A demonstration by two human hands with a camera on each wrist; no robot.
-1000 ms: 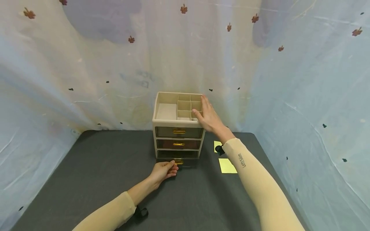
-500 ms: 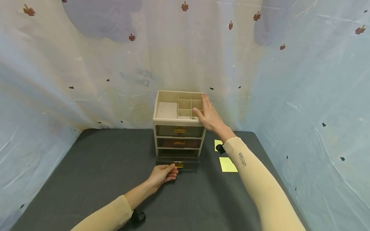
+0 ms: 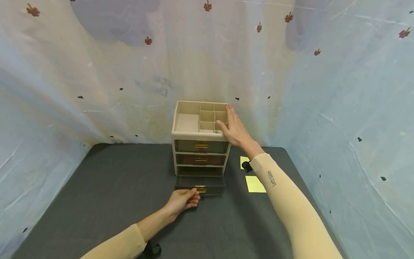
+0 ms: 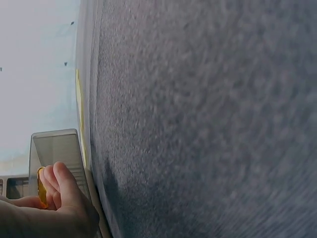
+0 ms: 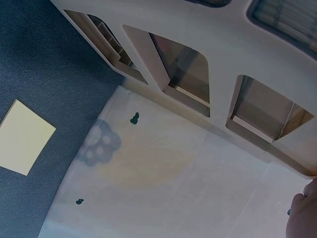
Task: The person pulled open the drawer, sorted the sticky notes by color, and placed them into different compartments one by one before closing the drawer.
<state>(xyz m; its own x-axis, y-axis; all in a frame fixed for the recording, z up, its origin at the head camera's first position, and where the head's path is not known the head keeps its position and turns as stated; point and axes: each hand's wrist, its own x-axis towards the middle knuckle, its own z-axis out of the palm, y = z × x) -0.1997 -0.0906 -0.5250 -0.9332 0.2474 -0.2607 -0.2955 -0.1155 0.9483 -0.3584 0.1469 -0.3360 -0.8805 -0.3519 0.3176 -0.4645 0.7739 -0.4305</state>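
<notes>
A cream drawer organizer (image 3: 200,136) with a divided top tray stands near the back of the table. Its bottom drawer (image 3: 184,182), smoky and see-through, is pulled out toward me. My left hand (image 3: 182,201) pinches that drawer's gold handle (image 3: 202,189) between thumb and fingers; the left wrist view shows the gold handle (image 4: 41,188) too. Across the top right edge of the organizer rests my right hand (image 3: 237,131), fingers straight, thumb over the compartments. In the right wrist view the organizer's side (image 5: 225,54) with its window cutouts fills the top, and part of the hand (image 5: 303,215) shows at the lower right.
Two yellow sticky notes (image 3: 255,184) lie on the dark table (image 3: 129,180) to the right of the organizer, one partly behind my right wrist. A printed curtain (image 3: 207,54) hangs behind the table and along both sides. The upper two drawers are closed.
My left hand has drawn the bottom drawer farther out toward me, exposing more of its inside. The right hand stays on the organizer's top edge.
</notes>
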